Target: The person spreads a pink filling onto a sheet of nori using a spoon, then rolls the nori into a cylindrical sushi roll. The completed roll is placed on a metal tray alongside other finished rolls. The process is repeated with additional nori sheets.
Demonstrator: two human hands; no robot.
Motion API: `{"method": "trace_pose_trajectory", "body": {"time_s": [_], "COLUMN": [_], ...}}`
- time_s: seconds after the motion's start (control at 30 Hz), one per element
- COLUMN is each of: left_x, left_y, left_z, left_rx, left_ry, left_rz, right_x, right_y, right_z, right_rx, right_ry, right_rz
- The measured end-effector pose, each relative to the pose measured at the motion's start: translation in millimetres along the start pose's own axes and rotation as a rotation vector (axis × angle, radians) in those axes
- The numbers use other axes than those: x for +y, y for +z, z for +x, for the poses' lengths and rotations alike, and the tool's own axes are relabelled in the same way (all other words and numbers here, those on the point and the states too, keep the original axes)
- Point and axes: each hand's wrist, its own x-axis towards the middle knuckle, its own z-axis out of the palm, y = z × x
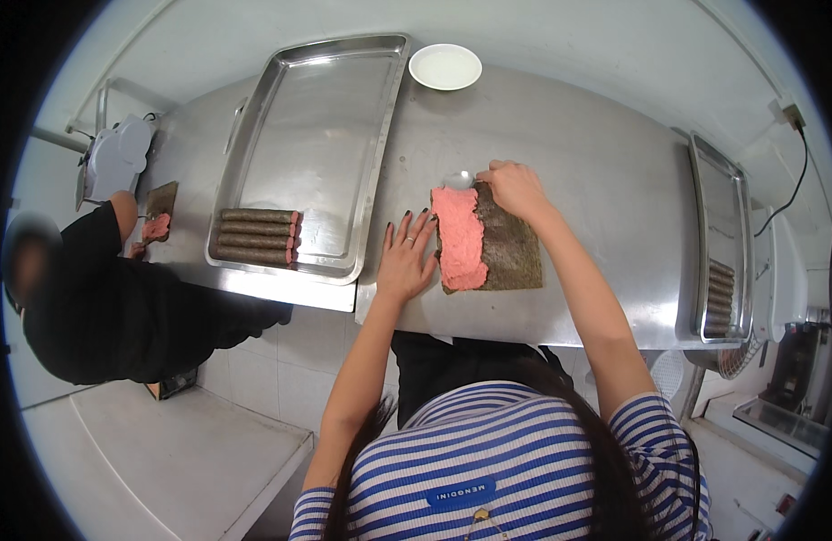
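Note:
A dark green seaweed sheet (515, 248) lies flat on the steel table in front of me. Pink paste (459, 236) covers a long strip down its left side. My right hand (513, 187) is closed around the handle of a metal spoon (459, 179), whose bowl rests at the far end of the paste. My left hand (408, 257) lies with fingers spread on the table, fingertips by the left edge of the sheet. It holds nothing.
A large metal tray (294, 135) at left holds several seaweed rolls (258, 237). A white bowl (445, 68) stands at the back. Another tray (727, 216) with rolls sits far right. At far left a person in black (118, 298) works beside a smaller seaweed piece with pink paste (157, 225).

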Motion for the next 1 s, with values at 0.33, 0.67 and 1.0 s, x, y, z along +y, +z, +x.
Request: {"method": "trace_pose_trajectory", "body": {"time_s": [0.33,0.67,1.0], "left_x": [0,0,1], "left_y": [-2,-1,-2], "left_z": [-1,-1,-1], "left_rx": [0.007,0.022,0.018], "left_ry": [-0.005,-0.008,-0.009], "left_rz": [0.012,-0.008,-0.007], "right_x": [-13,-44,-47], "right_y": [-2,-14,-28], "right_z": [-26,-91,-101], "right_rx": [-0.075,-0.251,-0.251], "right_ry": [0.005,-0.084,-0.051], "right_rz": [0.108,0.153,0.217]}}
